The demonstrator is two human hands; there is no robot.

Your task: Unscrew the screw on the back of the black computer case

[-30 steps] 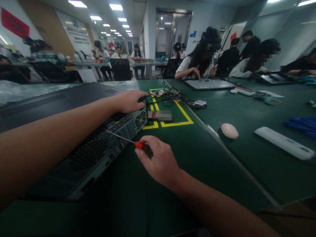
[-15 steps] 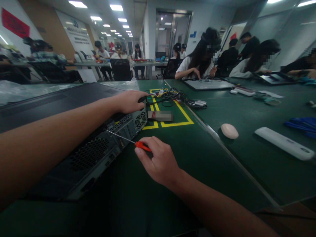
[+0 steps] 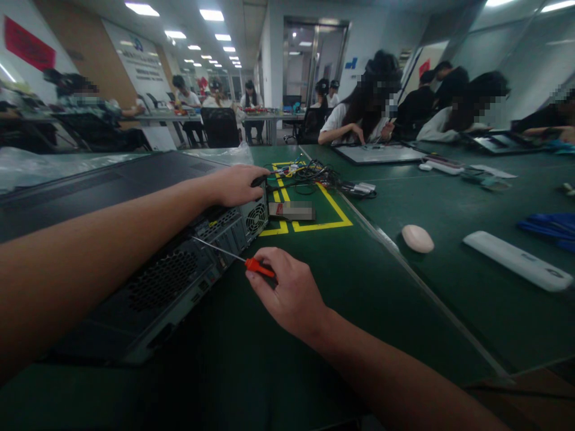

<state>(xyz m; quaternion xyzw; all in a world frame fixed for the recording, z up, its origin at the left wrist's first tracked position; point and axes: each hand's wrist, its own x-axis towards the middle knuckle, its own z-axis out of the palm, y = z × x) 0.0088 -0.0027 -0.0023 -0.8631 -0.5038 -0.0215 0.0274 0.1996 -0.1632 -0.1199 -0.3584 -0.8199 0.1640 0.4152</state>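
Note:
A dark desktop computer case (image 3: pixel 148 239) lies on its side on the green table (image 3: pixel 350 281), its rear panel facing me. My right hand (image 3: pixel 290 293) is closed around a red-handled screwdriver (image 3: pixel 251 265); the thin shaft points left with its tip at the rear panel. My left hand (image 3: pixel 238 184) rests on the case's far top corner, fingers curled over the edge above the fan grille (image 3: pixel 256 216).
A tangle of cables (image 3: pixel 309 173) lies inside a yellow taped rectangle (image 3: pixel 321 224) beyond the case. A pink oval mouse (image 3: pixel 417 238) and a white bar-shaped device (image 3: pixel 516 260) lie to the right. Several people work at tables behind and to the right.
The red handle has turned slightly in my right hand's fingers; both arms and the case stay where they were.

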